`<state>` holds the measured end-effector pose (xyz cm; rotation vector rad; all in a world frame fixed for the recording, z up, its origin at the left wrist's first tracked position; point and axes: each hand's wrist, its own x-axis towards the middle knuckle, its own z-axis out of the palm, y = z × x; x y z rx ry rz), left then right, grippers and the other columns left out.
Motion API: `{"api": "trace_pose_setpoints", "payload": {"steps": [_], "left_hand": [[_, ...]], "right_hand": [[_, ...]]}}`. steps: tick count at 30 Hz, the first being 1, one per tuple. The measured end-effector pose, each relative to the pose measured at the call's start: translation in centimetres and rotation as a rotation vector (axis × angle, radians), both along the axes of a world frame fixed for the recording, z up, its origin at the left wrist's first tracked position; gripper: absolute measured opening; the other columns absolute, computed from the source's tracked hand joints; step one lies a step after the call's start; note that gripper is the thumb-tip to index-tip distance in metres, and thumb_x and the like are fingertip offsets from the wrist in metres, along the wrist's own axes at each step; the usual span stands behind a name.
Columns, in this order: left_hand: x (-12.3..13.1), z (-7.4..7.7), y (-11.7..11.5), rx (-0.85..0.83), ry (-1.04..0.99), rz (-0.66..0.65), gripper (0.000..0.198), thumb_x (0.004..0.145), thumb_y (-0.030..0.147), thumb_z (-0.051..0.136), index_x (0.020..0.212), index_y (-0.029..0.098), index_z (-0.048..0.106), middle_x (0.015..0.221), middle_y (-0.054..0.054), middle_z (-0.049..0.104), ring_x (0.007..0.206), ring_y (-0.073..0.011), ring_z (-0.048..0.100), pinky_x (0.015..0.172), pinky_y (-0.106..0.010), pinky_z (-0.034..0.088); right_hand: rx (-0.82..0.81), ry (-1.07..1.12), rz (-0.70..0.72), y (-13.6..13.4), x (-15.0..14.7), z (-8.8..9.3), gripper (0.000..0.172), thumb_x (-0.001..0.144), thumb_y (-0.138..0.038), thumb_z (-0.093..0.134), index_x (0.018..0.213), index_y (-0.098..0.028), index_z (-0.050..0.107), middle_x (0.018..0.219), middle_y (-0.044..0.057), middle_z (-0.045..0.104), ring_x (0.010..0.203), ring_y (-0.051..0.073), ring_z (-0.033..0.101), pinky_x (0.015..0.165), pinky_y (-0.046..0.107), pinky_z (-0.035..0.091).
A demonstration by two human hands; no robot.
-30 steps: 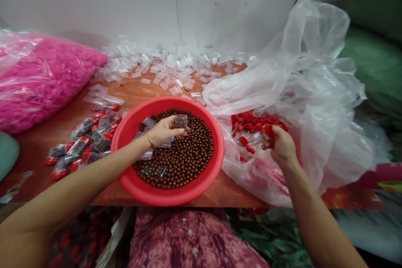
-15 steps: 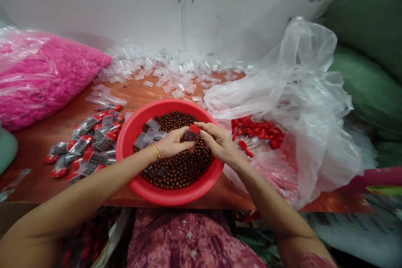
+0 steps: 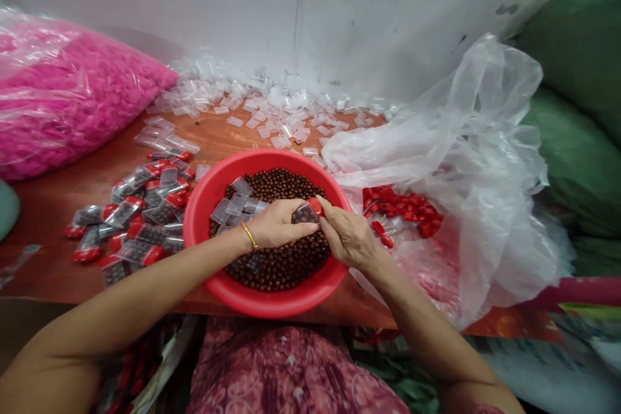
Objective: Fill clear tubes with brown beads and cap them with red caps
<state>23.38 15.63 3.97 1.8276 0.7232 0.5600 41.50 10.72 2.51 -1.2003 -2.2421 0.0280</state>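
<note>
My left hand (image 3: 279, 223) grips a small clear plastic box (image 3: 304, 214) filled with dark brown beads. On the box's right end sits a red cap (image 3: 315, 206), pinched by the fingers of my right hand (image 3: 347, 233). Both hands are over a red basin (image 3: 269, 304) that holds many round brown beads (image 3: 281, 272). Several empty clear boxes (image 3: 236, 204) lie on the beads at the basin's left side. Whether the cap is fully seated cannot be made out.
Left of the basin is a pile of filled, red-capped boxes (image 3: 140, 252). A bag of pink pieces (image 3: 72, 97) stands behind it. Clear boxes (image 3: 286, 116) lie scattered along the wall. At right, a crumpled plastic bag (image 3: 436, 142) lies beside red caps (image 3: 407, 207).
My right hand has turned around the capped end, its fingers now closer over the red cap. The box has tilted slightly. The whole view has shifted a little.
</note>
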Motion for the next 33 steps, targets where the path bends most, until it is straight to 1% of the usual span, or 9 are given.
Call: {"api": "trace_pose_setpoints", "payload": {"steps": [5,10,16,18,20,23,25,28,33], "left_hand": [[0.4,0.4,-0.5,-0.015,0.110,0.020,0.013,0.067,0.028,0.054,0.065,0.016,0.048,0.057,0.006,0.045,0.055,-0.0082,0.039,0.051,-0.020,0.032],[0.7,0.8,-0.9,0.001,0.189,0.109,0.008,0.058,0.017,0.051,0.060,0.017,0.044,0.055,0.006,0.044,0.051,-0.0079,0.037,0.048,-0.021,0.028],[0.4,0.1,-0.4,-0.013,0.202,0.190,0.007,0.055,0.018,0.052,0.058,0.017,0.046,0.053,0.005,0.044,0.052,-0.0086,0.037,0.048,-0.021,0.028],[0.5,-0.2,-0.2,-0.040,0.154,0.189,0.006,0.055,0.018,0.051,0.059,0.017,0.046,0.054,0.006,0.043,0.053,-0.0081,0.036,0.048,-0.021,0.029],[0.7,-0.4,-0.1,-0.075,0.107,0.141,0.007,0.056,0.019,0.050,0.061,0.017,0.046,0.054,0.006,0.041,0.052,-0.0072,0.036,0.048,-0.020,0.029],[1.0,-0.3,-0.1,-0.059,0.124,0.014,0.010,0.057,0.020,0.052,0.059,0.017,0.042,0.053,0.007,0.038,0.049,-0.0065,0.034,0.047,-0.019,0.027],[1.1,-0.1,-0.2,0.012,0.180,-0.043,0.014,0.057,0.020,0.052,0.057,0.018,0.038,0.051,0.007,0.036,0.047,-0.0066,0.033,0.045,-0.020,0.025],[0.9,0.2,-0.5,0.120,0.270,-0.054,0.014,0.058,0.017,0.052,0.056,0.018,0.039,0.051,0.007,0.038,0.047,-0.0074,0.035,0.046,-0.021,0.026],[0.4,0.5,-1.0,0.371,0.506,-0.060,0.006,0.061,0.015,0.053,0.067,0.016,0.053,0.058,0.002,0.051,0.052,-0.0116,0.044,0.053,-0.023,0.034]], "right_hand": [[-0.033,-0.042,-0.045,-0.7,-0.1,0.5,0.042,0.091,-0.024,0.037,0.127,-0.011,0.055,0.091,0.015,0.071,0.074,0.021,0.067,0.064,0.032,0.057],[-0.155,0.222,-0.071,-1.2,-0.9,0.7,0.038,0.092,-0.024,0.039,0.125,-0.023,0.057,0.094,0.004,0.072,0.082,0.016,0.068,0.075,0.029,0.056],[-0.116,0.264,-0.022,-1.0,-1.7,-0.3,0.040,0.091,-0.025,0.039,0.127,-0.017,0.055,0.104,0.009,0.070,0.092,0.017,0.067,0.082,0.030,0.054],[-0.158,0.281,-0.011,-0.4,-1.3,0.2,0.037,0.092,-0.030,0.038,0.114,-0.017,0.064,0.091,0.007,0.071,0.081,0.017,0.067,0.075,0.028,0.054],[-0.231,0.308,-0.011,0.4,-0.8,1.0,0.042,0.092,-0.039,0.037,0.087,-0.016,0.072,0.065,0.004,0.066,0.057,0.013,0.061,0.057,0.024,0.051],[-0.349,0.474,-0.104,1.7,-0.7,1.7,0.060,0.090,-0.054,0.033,0.061,-0.015,0.068,0.045,0.000,0.049,0.041,0.009,0.045,0.043,0.022,0.038],[-0.458,0.651,-0.130,2.5,-1.5,1.5,0.064,0.088,-0.061,0.029,0.074,-0.014,0.069,0.052,0.001,0.052,0.046,0.010,0.048,0.046,0.023,0.039],[-0.658,0.861,-0.028,3.1,-3.0,0.4,0.068,0.087,-0.065,0.020,0.112,-0.018,0.062,0.078,0.005,0.062,0.067,0.013,0.057,0.064,0.027,0.048],[-0.804,0.861,0.027,3.0,-3.8,-0.9,0.064,0.088,-0.062,0.028,0.137,-0.024,0.042,0.114,0.007,0.058,0.098,0.017,0.056,0.094,0.034,0.043]]}}
